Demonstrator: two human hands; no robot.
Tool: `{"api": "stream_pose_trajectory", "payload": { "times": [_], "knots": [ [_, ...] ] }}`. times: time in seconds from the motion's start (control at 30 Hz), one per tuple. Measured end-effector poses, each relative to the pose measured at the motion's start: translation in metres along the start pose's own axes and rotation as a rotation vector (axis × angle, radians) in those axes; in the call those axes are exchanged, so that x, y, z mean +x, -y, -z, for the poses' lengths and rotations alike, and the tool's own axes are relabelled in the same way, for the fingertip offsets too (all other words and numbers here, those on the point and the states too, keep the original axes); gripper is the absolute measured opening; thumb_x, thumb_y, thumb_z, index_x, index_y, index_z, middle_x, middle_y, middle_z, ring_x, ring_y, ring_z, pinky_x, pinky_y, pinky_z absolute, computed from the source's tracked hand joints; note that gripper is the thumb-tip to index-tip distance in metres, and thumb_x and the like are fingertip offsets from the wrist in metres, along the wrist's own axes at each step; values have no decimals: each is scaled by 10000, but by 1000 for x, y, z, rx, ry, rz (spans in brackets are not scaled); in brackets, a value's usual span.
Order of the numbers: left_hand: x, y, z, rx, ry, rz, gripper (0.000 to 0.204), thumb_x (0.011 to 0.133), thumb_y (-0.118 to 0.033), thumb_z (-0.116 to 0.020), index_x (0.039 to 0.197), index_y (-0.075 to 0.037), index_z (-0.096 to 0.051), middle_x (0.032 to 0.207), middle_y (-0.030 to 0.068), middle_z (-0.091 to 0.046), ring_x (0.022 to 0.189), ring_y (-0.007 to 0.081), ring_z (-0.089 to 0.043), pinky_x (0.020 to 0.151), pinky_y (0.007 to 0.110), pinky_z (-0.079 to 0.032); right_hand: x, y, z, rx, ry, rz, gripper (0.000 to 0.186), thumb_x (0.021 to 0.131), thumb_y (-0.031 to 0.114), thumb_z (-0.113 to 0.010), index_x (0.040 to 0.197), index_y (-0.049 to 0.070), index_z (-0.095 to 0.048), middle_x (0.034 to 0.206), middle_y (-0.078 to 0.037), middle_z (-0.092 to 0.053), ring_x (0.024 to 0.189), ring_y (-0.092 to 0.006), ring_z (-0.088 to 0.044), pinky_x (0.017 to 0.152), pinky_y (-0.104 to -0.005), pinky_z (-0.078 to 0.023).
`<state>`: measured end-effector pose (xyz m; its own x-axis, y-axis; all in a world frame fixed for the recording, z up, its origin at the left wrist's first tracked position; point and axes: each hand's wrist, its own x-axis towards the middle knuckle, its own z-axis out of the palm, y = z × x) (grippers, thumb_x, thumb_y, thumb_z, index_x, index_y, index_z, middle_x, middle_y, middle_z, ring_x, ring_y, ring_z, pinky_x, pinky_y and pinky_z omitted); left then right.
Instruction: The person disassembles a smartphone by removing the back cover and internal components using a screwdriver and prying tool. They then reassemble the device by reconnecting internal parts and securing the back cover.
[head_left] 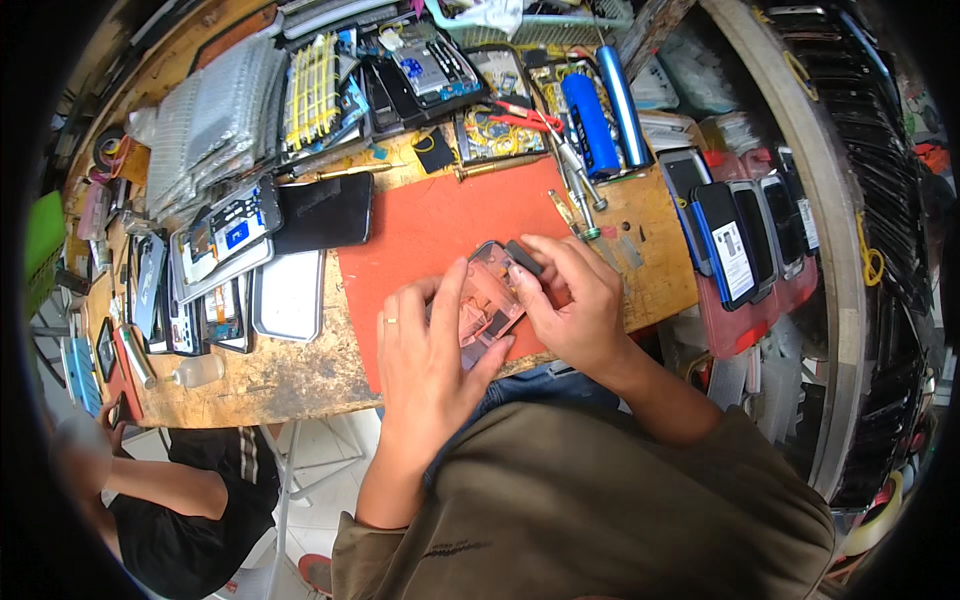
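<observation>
Phone shell (484, 303) by the surface's (655, 285) near edge, gripped in left hand (418, 335), pinched at dark block (523, 257) by right hand (580, 305) (best steadied level, without twisting).

The worktop (280, 375) is lit brightly, with soft shadows, and the hands (420, 335) are rendered fairly sharply. A streak of glare is caught on the blue tube (622, 105) at 1 o'clock, and pale sheen on the plastic sleeves (225, 110) at 10. The beam (808, 110) at 2 is visibly bowed, the rim is blackened, and the person (185, 490) at 8 is partly blurred.
</observation>
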<state>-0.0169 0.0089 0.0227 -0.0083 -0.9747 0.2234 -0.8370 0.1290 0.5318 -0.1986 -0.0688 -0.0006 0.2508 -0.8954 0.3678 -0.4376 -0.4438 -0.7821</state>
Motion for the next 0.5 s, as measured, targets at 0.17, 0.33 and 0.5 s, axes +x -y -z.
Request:
{"api": "stream_pose_trajectory", "payload": {
  "times": [0.17, 0.33, 0.5],
  "knots": [
    [27, 3, -21, -93, -395, -87, 1028, 686, -247, -982, 1577, -34, -517, 1243, 201, -598, 1011, 390, -688, 801, 468, -599, 30, 21, 21, -50, -118, 331, 306, 872, 6, -817, 1164, 4, -724, 1001, -143, -731, 797, -306, -734, 675, -400, -579],
    [35, 9, -34, -126, -597, -32, 1042, 709, -326, -975, 1577, -1, -499, 1134, 180, -639, 974, 367, -687, 789, 471, -581, 52, 49, 26, -126, 54, 521, 382, 836, 69, -849, 1185, -1, -710, 1057, -157, -711, 933, -347, -725, 804, -439, -594],
    [30, 12, -37, -145, -579, 26, 1046, 712, -349, -983, 1573, 6, -506, 1110, 157, -646, 939, 360, -691, 770, 473, -577, 65, 59, 14, -217, 33, 664, 367, 829, 84, -840, 1158, -2, -704, 1042, -155, -684, 964, -350, -692, 850, -463, -575]
  ]
}}
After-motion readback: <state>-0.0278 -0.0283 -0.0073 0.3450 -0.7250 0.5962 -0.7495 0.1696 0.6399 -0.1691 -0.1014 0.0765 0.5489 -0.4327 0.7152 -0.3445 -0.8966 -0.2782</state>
